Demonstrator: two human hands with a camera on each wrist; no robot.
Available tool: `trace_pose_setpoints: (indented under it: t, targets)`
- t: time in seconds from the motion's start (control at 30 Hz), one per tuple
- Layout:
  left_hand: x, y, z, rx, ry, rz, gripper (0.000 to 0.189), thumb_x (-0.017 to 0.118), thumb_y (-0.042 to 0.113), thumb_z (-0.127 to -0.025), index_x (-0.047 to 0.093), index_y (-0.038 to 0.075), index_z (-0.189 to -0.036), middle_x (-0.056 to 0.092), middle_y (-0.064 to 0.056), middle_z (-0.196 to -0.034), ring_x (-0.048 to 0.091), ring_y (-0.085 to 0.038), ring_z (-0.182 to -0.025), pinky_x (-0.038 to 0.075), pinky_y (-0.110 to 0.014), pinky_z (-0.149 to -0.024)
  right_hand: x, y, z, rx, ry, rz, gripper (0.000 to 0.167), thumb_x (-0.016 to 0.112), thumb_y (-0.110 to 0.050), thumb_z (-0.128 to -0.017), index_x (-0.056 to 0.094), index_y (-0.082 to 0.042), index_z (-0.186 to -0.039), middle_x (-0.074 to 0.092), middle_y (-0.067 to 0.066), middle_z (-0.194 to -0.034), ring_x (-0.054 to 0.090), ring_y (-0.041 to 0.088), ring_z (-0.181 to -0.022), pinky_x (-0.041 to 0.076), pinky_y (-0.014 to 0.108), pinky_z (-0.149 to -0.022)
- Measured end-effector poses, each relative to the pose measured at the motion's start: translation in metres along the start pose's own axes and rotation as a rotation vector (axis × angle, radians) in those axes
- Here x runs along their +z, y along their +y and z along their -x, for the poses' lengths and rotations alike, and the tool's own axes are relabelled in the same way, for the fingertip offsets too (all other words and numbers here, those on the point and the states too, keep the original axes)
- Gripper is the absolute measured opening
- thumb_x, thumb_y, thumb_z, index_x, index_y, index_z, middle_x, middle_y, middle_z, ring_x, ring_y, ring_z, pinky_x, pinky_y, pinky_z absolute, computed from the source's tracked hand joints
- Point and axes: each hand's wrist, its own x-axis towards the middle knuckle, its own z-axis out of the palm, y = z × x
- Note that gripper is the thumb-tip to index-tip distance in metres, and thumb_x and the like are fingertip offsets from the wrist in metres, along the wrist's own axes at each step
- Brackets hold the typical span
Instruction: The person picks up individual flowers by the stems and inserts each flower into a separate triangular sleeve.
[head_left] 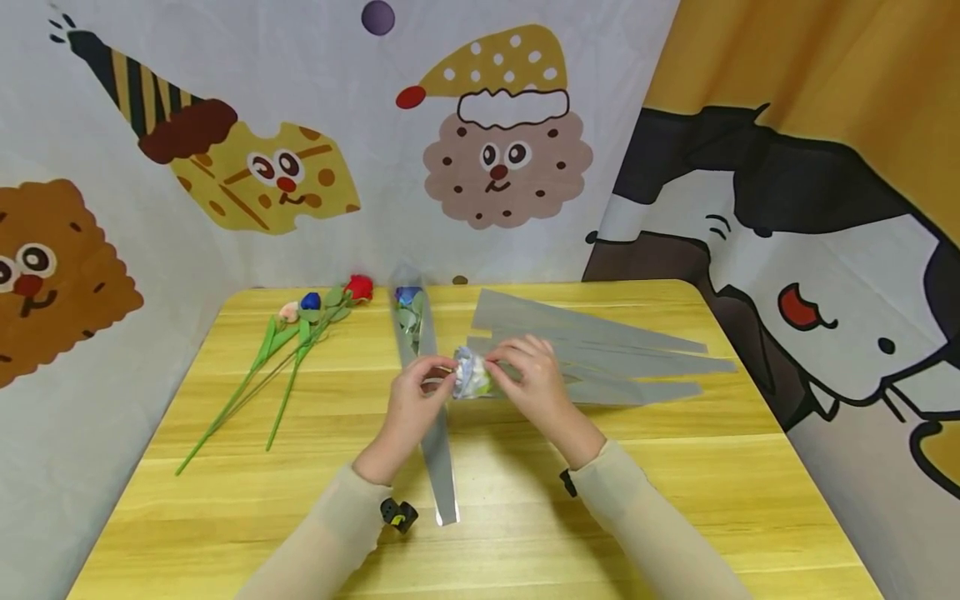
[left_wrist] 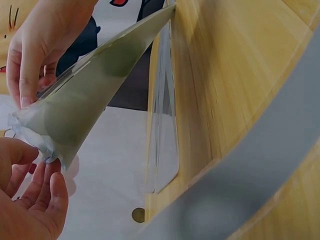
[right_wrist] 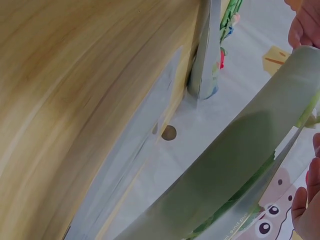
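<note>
With our left hand [head_left: 414, 398] and right hand [head_left: 532, 379], we pinch the rim of a translucent grey cone-shaped plastic sleeve [left_wrist: 80, 112].

Held sleeve [right_wrist: 225, 155] (right wrist view) partly off-frame

Two wrapped flowers [head_left: 472, 377], three loose flowers [head_left: 360, 288], perhaps two flat sleeves [head_left: 555, 317]

Bright head view, dimmer wrist views.
Soft shadows and pale sheen cross the table [head_left: 187, 517]; the left wrist view blurs a near grey wrapper [left_wrist: 245, 165].
</note>
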Motion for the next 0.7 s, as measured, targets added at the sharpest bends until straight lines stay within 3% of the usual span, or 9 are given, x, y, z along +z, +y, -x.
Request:
trace_pose_setpoints:
  t: [0.2, 0.4, 0.7]
  targets:
    - [0.002, 0.016, 0.000, 0.002, -0.036, -0.025, 0.016, 0.065, -0.003, -0.085, 0.067, -0.005, -0.101, 0.066, -0.020, -0.105, 0.065, -0.032, -0.092, 0.056, -0.043, -0.078, -0.001, -0.001, -0.001, -0.006, -0.013, 0.006, 0.006, 0.075, -0.017, -0.081, 0.072, -0.015, -0.085, 0.069, -0.003, -0.087, 0.058, 0.015, -0.083, 0.042, 0.034, -0.075]
    - [0.005, -0.001, -0.001, 0.038, -0.038, -0.023, 0.015, 0.068, 0.003, -0.085, 0.070, 0.005, -0.100, 0.068, -0.011, -0.103, 0.066, -0.023, -0.090, 0.057, -0.036, -0.076, -0.002, -0.002, -0.001, 0.002, -0.011, -0.002, 0.005, 0.074, -0.018, -0.082, 0.073, -0.014, -0.086, 0.069, -0.003, -0.088, 0.058, 0.015, -0.083, 0.042, 0.034, -0.076]
    - [0.006, 0.001, -0.002, 0.072, -0.075, -0.070, 0.014, 0.066, 0.002, -0.086, 0.071, 0.006, -0.099, 0.070, -0.008, -0.100, 0.066, -0.020, -0.088, 0.057, -0.035, -0.074, 0.000, -0.003, -0.002, -0.031, 0.007, 0.010, 0.008, 0.076, -0.016, -0.079, 0.073, -0.013, -0.085, 0.069, -0.003, -0.086, 0.058, 0.015, -0.081, 0.042, 0.033, -0.072]
